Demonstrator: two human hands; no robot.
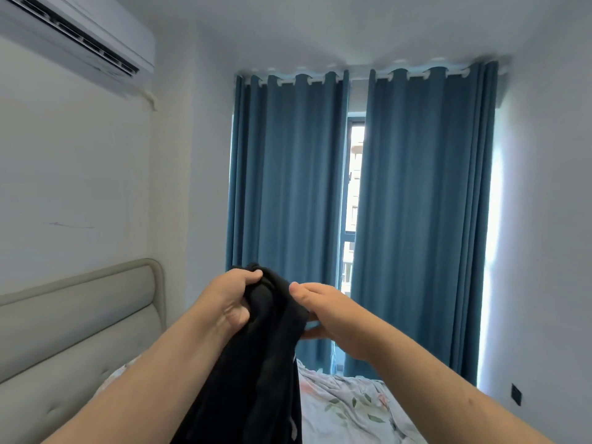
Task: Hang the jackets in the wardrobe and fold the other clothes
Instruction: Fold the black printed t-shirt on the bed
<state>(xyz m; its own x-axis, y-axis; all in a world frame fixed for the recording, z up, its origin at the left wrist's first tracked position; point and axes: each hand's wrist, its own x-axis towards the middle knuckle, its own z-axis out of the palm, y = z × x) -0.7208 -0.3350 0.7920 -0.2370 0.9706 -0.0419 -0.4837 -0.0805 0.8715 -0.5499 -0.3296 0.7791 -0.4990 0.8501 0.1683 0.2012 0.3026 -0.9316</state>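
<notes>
2 hands, 1 black garment [256,363]: left hand [230,299] fingers clamped on it, right hand [333,315] fingers straight beside it

You are standing in a home bedroom; a padded beige headboard [80,315] runs along the wall on your left; below you lies a bed [349,408] under a crumpled floral sheet; full-length blue curtains [423,203] hang ahead, parted on a strip of window [354,174]; a white split air conditioner [80,36] sits high on the left wall; a dark wall socket [516,394] sits low on the right wall.
</notes>
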